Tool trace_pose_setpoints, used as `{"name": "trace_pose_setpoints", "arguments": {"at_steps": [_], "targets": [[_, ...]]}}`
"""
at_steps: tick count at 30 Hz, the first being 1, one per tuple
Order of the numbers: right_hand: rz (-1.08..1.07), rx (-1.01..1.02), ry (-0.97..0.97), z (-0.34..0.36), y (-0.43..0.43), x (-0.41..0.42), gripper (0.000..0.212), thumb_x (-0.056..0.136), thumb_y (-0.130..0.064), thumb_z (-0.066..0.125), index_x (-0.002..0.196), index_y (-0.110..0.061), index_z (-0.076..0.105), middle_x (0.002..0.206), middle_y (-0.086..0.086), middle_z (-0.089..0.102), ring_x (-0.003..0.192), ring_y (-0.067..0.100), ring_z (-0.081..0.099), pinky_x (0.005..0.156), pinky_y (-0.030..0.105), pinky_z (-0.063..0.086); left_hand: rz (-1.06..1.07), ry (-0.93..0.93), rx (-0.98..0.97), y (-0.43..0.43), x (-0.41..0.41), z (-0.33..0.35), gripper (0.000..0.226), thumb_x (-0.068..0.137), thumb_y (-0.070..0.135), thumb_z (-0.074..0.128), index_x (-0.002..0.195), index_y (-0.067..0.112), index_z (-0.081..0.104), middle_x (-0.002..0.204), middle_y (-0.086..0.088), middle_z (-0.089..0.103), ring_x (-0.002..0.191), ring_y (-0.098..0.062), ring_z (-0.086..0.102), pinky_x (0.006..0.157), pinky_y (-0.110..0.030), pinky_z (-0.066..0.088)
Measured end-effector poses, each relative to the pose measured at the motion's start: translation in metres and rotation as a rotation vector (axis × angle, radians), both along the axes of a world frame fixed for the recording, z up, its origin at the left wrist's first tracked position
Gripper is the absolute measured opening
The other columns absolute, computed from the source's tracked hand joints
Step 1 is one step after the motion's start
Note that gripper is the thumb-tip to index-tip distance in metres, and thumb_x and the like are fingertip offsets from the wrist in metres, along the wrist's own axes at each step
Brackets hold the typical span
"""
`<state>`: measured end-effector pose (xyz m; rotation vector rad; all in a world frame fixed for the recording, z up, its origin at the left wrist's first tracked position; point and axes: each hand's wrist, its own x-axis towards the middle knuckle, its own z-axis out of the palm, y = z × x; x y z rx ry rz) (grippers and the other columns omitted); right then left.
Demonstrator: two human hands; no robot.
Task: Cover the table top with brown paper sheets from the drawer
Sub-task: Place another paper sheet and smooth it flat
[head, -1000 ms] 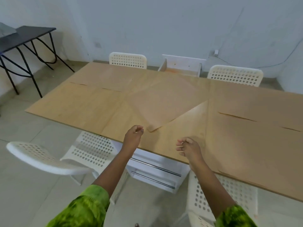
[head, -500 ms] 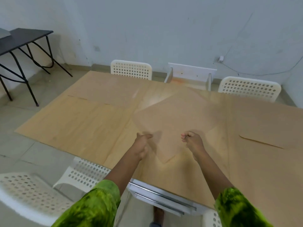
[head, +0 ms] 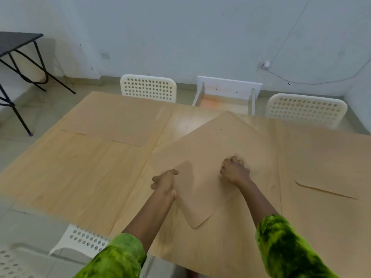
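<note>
Both hands — left hand (head: 164,182) and right hand (head: 234,170), curled, pressing the skewed brown sheet (head: 212,149) — could leave the glossy tabletop (head: 180,123) strip bare.

Loose paper sheet (head: 210,157) farther onto table.

Plain room (table (head: 84,173), 2 chairs (head: 148,88))
</note>
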<state>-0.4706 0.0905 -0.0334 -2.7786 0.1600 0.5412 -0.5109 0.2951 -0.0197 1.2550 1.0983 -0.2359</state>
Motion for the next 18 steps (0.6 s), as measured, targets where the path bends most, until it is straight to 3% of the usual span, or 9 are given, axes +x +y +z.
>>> {"name": "trace_pose_setpoints", "arguments": {"at_steps": [2,4,8,10,12,15,18], "targets": [[-0.011,0.013,0.001,0.0,0.0,0.0,0.033,0.091,-0.026,0.041,0.12,-0.016,0.05,0.133,0.008,0.039,0.124,0.028,0.034,0.094,0.043,0.035,0.025,0.032,0.08,0.001,0.004,-0.001,0.072,0.07,0.02,0.073,0.129,0.008,0.032,0.131,-0.012,0.033,0.113,-0.032,0.044,0.09,-0.04,0.047],[-0.022,0.008,-0.002,0.0,0.001,-0.001,0.032,0.091,-0.025,0.04,0.121,-0.016,0.049,0.133,0.009,0.038,0.124,0.028,0.034,0.095,0.043,0.035,0.063,0.021,0.014,0.001,0.008,0.004,0.071,0.062,0.021,0.075,0.119,0.015,0.032,0.131,-0.013,0.035,0.108,-0.032,0.045,0.094,-0.045,0.047],[-0.019,0.013,-0.002,-0.002,0.003,-0.002,0.034,0.092,-0.025,0.039,0.124,-0.016,0.047,0.134,0.009,0.037,0.125,0.028,0.034,0.097,0.043,0.034,0.141,-0.064,-0.109,0.003,0.013,0.006,0.058,0.075,0.008,0.068,0.123,0.006,0.035,0.121,-0.005,0.043,0.1,-0.023,0.046,0.082,-0.033,0.042],[-0.025,0.027,0.001,-0.001,0.002,0.0,0.033,0.093,-0.024,0.039,0.123,-0.017,0.049,0.134,0.008,0.038,0.125,0.028,0.034,0.097,0.043,0.034,0.073,-0.139,-0.207,0.001,0.009,0.011,0.027,0.082,0.005,0.063,0.108,0.003,0.054,0.105,-0.005,0.053,0.088,-0.02,0.052,0.073,-0.029,0.046],[-0.054,0.069,0.009,0.0,0.0,0.003,0.031,0.092,-0.022,0.04,0.119,-0.017,0.055,0.131,0.008,0.041,0.125,0.027,0.035,0.097,0.041,0.035,-0.018,-0.239,-0.238,-0.002,0.005,0.018,0.008,0.084,0.005,0.062,0.091,0.006,0.059,0.093,-0.005,0.061,0.077,-0.019,0.058,0.058,-0.028,0.052],[-0.133,0.169,-0.01,0.002,-0.007,0.015,0.029,0.09,-0.018,0.042,0.113,-0.013,0.06,0.127,0.009,0.048,0.122,0.029,0.041,0.099,0.04,0.037,-0.137,-0.418,0.089,0.002,0.006,0.016,0.015,0.083,-0.003,0.054,0.083,0.012,0.059,0.085,-0.005,0.065,0.075,-0.023,0.061,0.058,-0.029,0.049],[-0.265,0.232,-0.074,0.003,-0.017,0.03,0.029,0.087,-0.015,0.044,0.109,-0.009,0.062,0.124,0.016,0.053,0.115,0.034,0.049,0.098,0.041,0.042,-0.309,-0.56,0.339,0.015,0.009,0.014,0.022,0.081,-0.003,0.049,0.087,0.013,0.062,0.09,-0.009,0.069,0.084,-0.029,0.065,0.072,-0.042,0.054]]}}
